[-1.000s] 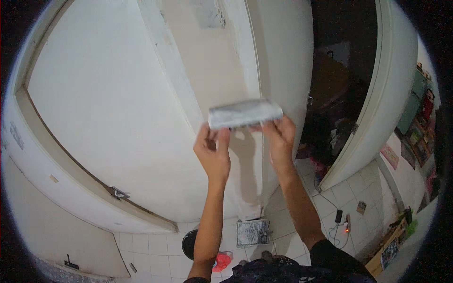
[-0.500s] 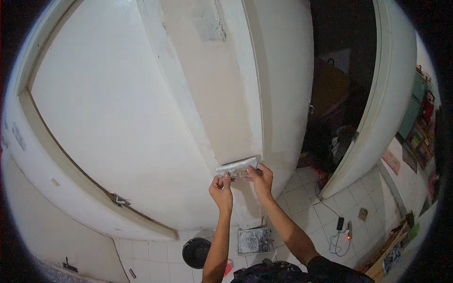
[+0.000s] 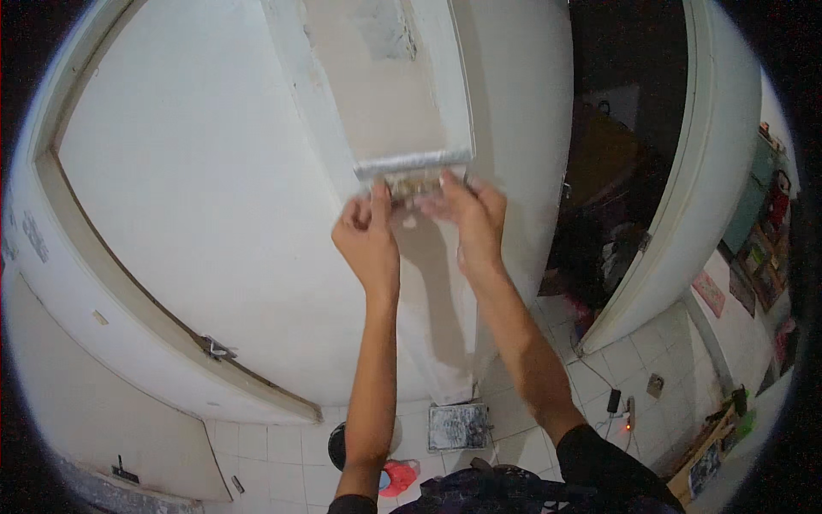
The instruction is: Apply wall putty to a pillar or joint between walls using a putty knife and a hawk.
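Grey scraper [image 3: 414,163] (just one, wide-bladed) is gripped by two bare hands [image 3: 481,227].

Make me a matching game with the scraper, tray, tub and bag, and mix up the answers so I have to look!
1. scraper
2. tray
3. tub
4. bag

A. black, partly hidden
B. red and crumpled
C. held in left hand and right hand
D. rectangular, smeared with white

Pairs: 1-C, 2-D, 3-A, 4-B
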Motion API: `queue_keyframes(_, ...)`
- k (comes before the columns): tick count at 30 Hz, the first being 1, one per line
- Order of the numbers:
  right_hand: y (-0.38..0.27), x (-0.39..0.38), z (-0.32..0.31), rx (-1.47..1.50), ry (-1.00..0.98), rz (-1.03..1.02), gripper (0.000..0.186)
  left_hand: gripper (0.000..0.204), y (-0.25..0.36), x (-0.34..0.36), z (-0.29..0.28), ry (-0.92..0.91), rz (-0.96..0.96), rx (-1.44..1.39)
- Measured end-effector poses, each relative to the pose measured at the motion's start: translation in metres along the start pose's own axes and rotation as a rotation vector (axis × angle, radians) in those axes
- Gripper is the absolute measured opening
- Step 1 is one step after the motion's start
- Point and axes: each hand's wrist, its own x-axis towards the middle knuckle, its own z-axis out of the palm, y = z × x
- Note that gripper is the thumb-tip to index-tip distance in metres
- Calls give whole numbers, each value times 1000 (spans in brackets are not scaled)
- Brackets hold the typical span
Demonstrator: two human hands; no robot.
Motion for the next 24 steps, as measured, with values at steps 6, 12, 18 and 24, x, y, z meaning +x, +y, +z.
queue_keyframes(6, -25, -50, -49, -120, -128, -390, 21, 16, 12, -52, -14, -222, 106, -49)
queue_keyframes(12, 31, -155, -102, -156, -128, -183, 43, 34, -26, -178, -74, -79, -392, -483)
queue_keyframes(18, 44, -190, -109, -156, -102, -23, 39, 35, -42, -205, -94, 31, -746, -688)
queue_keyframes(24, 68, -224, -140, -476, -249, 170, 28, 45, -55, -221, -143, 82, -792, -592)
